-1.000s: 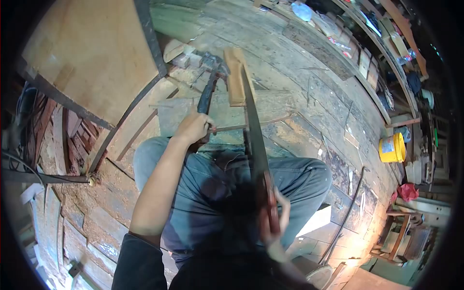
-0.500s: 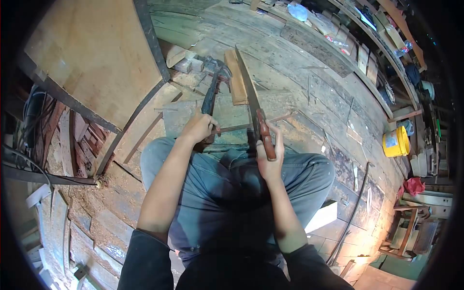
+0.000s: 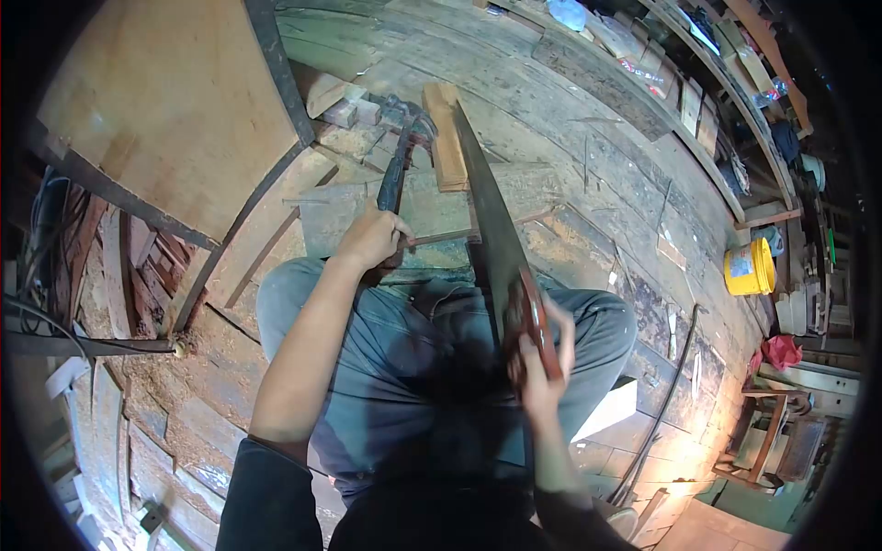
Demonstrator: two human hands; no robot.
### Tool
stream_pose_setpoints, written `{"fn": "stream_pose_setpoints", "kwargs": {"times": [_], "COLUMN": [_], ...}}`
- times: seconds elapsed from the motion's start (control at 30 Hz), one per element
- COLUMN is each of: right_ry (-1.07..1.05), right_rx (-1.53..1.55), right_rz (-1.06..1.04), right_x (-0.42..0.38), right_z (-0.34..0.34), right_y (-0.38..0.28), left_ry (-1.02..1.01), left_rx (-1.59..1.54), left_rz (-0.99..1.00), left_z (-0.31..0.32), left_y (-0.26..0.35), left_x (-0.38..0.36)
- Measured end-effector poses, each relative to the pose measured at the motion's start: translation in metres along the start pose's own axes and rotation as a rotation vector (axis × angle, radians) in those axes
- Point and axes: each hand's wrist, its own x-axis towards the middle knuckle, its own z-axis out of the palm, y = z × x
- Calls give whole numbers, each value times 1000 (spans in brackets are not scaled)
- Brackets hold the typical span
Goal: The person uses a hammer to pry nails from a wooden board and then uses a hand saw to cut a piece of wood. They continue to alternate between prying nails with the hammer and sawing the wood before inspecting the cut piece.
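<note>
Handsaw is mid-cut thru a thin wood strip that lies across a grey board on the plank floor, seen from a head cam looking down at our lap.

Progress, as we judge it: cut is underway, not finished. Strip shows on both sides of the blade w/ no loose offcut, so more strokes are left. How deep the kerf goes, we can't tell; blade hides it.

Our right hand wraps the saw's reddish wood handle, fingers curled tight round the grip, thumb side up. It sits low over our right thigh. From those fingers the blade runs forward & up-left, crossing the strip well ahead of them, tip reaching past a short pale wood block.

Our left hand is closed, fingers pressed together, clamping the strip's left end down near a dark-handled tool, maybe a hammer, that points away beyond the knuckles. Whether those fingers also grip the tool's handle, we can't tell. Saw blade crosses just right of those fingertips, close but apart.

Further off: big plywood sheet left of left hand, yellow bucket far right of right hand.
</note>
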Motion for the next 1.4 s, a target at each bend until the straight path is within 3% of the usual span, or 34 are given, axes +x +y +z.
{"fn": "stream_pose_setpoints", "kwargs": {"times": [0.03, 0.07, 0.17, 0.23, 0.33, 0.4, 0.43, 0.53, 0.6, 0.7, 0.77, 0.9, 1.0, 1.17, 1.2, 1.23, 1.3, 1.4], "right_ry": [-41, -59, -105, -42, -70, -94, -100, -62, 47, -45, -54, -72, -48, -5, 11, -13, -34, -1], "right_rx": [-247, 108, -48, -238, -251, -468, -319, -468, -19, -198, -152, -351, -340, -402, -286, -354, -191, -96], "right_rz": [-162, 20, 29, -196, -243, -322, -144, -200, 57, 17, 6, -372, -301, -330, -97, -309, -89, 107], "right_x": [35, 57, 109, 122, 69, 11, -27, -87, -96, -35, 17, 118, 131, 40, 2, -27, -84, -94], "right_z": [-1, 27, 48, 53, 40, 18, 2, -17, -19, -4, 11, 71, 90, 43, 28, 20, -3, -23], "right_y": [25, 2, 4, 25, 19, 3, 7, -21, -35, -47, -10, 15, 7, 1, -8, -27, -44, -48], "left_ry": [-11, -20, -68, -14, 34, 27, -8, -32, -31, -14, -40, -46, -59, 24, 25, -5, -35, -12], "left_rx": [0, 0, 10, 12, 9, 4, -2, -7, 7, -6, -17, 9, -11, -29, -41, -68, -109, -116], "left_rz": [22, 41, 27, 60, 69, 29, 25, 7, 15, 24, 31, 34, 27, 31, 18, -35, -109, -31], "left_z": [1, 1, -5, -5, 3, 3, -7, -3, 3, 0, -5, -11, -9, -7, -6, -6, -1, 11], "left_y": [-2, -2, 2, 4, -4, -6, 6, 2, -2, 0, 5, 12, 8, 10, 12, 14, 4, -6], "left_x": [1, 1, 0, -4, 2, 0, -3, -1, -1, 0, -2, -6, -3, -4, -5, -4, -1, 5]}}
